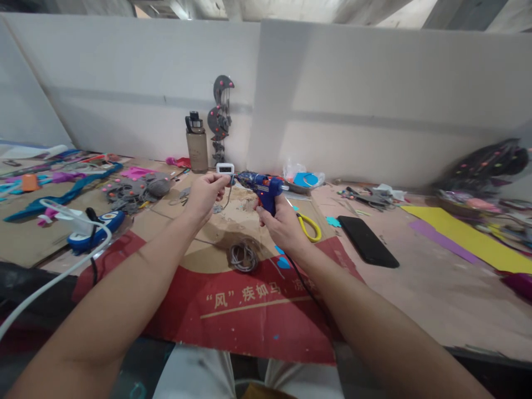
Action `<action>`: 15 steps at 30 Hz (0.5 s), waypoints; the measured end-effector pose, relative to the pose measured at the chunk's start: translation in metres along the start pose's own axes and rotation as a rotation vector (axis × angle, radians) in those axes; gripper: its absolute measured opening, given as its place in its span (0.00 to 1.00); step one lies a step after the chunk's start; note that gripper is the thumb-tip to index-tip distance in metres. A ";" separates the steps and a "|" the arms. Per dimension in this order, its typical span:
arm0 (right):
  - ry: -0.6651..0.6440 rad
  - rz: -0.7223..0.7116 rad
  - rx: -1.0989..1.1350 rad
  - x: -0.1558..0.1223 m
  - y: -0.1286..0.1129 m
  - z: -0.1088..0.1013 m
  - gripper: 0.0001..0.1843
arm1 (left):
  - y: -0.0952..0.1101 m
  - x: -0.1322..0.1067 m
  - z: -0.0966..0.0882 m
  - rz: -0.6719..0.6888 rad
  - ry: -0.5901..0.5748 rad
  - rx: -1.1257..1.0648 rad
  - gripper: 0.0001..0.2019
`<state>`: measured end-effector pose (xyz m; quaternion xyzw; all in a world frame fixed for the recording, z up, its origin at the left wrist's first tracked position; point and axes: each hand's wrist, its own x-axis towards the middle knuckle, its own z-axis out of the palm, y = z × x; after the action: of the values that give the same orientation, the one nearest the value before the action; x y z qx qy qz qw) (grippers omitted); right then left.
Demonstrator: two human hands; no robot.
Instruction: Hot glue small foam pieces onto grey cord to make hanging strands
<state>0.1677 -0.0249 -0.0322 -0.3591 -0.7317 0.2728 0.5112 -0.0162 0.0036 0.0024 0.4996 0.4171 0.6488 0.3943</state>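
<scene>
My right hand (280, 219) is wrapped round the handle of a blue hot glue gun (266, 190), whose nozzle points left. A clear glue stick sticks out of its back, and a dark cable runs down from it along my right forearm. My left hand (209, 194) is closed in a pinch just left of the nozzle. From its fingertips a thin grey cord (230, 195) hangs down; its far end is hard to make out. Below both hands a coil of grey cord (243, 257) lies on the red and brown cardboard (266, 327).
Yellow-handled scissors (311, 228) and a black phone (368, 241) lie to the right. A bottle (197, 145) and a small white display (225, 169) stand behind. At left are a blue power strip (95, 233) with a white cable and grey pieces (137, 191).
</scene>
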 end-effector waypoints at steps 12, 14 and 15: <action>-0.008 -0.008 -0.009 0.001 0.002 -0.001 0.10 | 0.001 0.001 0.000 -0.006 -0.005 -0.020 0.09; -0.008 -0.010 -0.009 0.001 0.003 -0.001 0.10 | 0.002 0.000 -0.001 -0.002 0.004 -0.024 0.09; -0.008 -0.011 -0.008 0.001 0.003 -0.001 0.09 | 0.002 0.001 -0.001 0.001 0.002 -0.023 0.09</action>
<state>0.1690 -0.0223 -0.0339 -0.3559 -0.7369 0.2683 0.5083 -0.0171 0.0035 0.0040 0.4945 0.4099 0.6542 0.3994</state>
